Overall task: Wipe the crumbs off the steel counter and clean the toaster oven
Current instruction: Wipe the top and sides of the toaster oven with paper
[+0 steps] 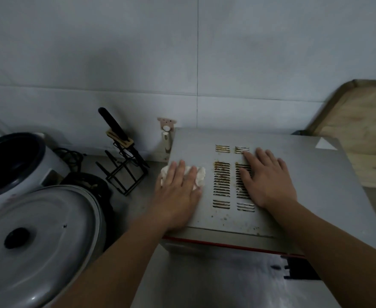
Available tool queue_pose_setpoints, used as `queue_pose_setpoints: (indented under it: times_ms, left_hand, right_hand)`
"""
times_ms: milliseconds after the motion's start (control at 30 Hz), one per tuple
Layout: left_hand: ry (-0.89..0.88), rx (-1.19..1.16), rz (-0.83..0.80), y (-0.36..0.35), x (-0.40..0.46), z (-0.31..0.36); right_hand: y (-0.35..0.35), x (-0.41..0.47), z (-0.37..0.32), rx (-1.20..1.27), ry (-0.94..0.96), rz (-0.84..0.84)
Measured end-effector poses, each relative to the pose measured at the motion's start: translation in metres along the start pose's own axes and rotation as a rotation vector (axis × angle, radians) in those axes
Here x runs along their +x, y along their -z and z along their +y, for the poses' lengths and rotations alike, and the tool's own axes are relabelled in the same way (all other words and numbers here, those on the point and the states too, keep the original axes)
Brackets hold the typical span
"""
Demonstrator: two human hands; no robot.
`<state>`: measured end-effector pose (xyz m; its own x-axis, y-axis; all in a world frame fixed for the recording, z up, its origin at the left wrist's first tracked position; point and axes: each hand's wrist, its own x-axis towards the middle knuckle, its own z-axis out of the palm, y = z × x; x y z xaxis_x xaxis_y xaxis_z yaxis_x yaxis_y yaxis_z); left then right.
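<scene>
A grey toaster oven (315,185) fills the middle and right, seen from above, with rusty vent slots (222,181) in its top and brown specks near the front edge. My left hand (180,192) lies flat with straight fingers on a crumpled white cloth (201,175), pressing it onto the oven's top near the left edge. My right hand (267,178) rests flat on the right column of vent slots, fingers spread, holding nothing. The steel counter (138,196) shows left of the oven.
A large pot with a steel lid (38,241) stands at the lower left, a rice cooker (16,165) behind it. A black wire knife rack (122,163) stands by the wall. A wooden board (360,134) leans at the right. White tiled wall behind.
</scene>
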<state>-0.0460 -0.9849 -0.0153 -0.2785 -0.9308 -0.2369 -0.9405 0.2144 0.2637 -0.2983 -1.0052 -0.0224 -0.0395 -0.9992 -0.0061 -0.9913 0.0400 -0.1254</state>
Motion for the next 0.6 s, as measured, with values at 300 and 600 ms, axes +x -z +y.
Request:
queue_pose_setpoints:
  times_ms: [300,600]
  left_hand:
    - [-0.011,0.109,-0.027,-0.011,-0.042,-0.003]
    - [0.042,0.074,0.095,-0.004,-0.016,-0.001]
  right_hand:
    - [0.001,-0.001,-0.002,-0.009,-0.013,0.01]
    - [0.0,-0.001,-0.001,-0.01,0.01,-0.007]
